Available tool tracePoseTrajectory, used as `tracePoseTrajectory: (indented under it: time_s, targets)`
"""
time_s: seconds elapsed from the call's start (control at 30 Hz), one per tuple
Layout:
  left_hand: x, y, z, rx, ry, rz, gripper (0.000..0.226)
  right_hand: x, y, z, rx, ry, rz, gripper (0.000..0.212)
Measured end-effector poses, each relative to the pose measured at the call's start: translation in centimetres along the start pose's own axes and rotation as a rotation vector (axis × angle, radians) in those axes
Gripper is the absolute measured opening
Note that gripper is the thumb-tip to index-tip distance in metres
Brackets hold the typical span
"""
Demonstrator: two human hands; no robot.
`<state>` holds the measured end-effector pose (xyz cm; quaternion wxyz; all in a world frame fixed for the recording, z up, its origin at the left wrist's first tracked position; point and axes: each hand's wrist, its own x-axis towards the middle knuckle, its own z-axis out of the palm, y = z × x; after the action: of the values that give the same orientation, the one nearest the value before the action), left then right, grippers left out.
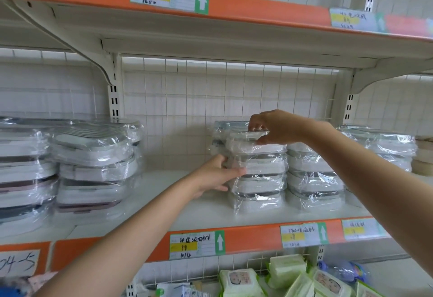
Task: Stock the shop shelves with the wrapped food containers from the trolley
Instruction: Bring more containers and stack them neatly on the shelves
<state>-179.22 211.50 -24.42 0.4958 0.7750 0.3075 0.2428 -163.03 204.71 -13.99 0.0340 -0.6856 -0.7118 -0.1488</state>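
A stack of wrapped white food containers (259,174) stands on the middle shelf (187,207), right of centre. My right hand (274,128) grips the top container (248,138) of that stack, fingers over its far edge and thumb on its near side. My left hand (218,174) rests against the left side of the stack, fingers straight along the wrapping. A second stack (314,179) stands just to the right, touching the first. The trolley is out of view.
More wrapped containers are piled at the left (89,167) and far right (389,149) of the shelf. An orange-edged upper shelf (234,8) hangs overhead. Packs of wet wipes (241,282) lie on the level below. Bare shelf shows between the left pile and my stack.
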Motion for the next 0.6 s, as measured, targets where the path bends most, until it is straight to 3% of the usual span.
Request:
tracePoseTrajectory:
  time_s: [0.17,0.3,0.5,0.6]
  targets:
    - [-2.5,2.2,-3.9,0.714,0.3,0.211,0.047,1.4,-2.8,-0.9,0.04,0.11,-0.11,0.048]
    - [-5.9,3.8,-9.0,1.083,0.409,0.246,0.043,4.0,-7.0,-1.1,0.082,0.125,-0.227,0.046]
    - [-12.0,4.8,-17.0,1.142,0.55,0.146,0.028,7.4,-13.5,-1.0,0.258,0.098,-0.331,0.043]
    - [-14.0,4.0,-20.0,1.045,0.665,0.074,0.023,8.0,-17.8,-1.8,0.384,0.109,-0.37,0.061]
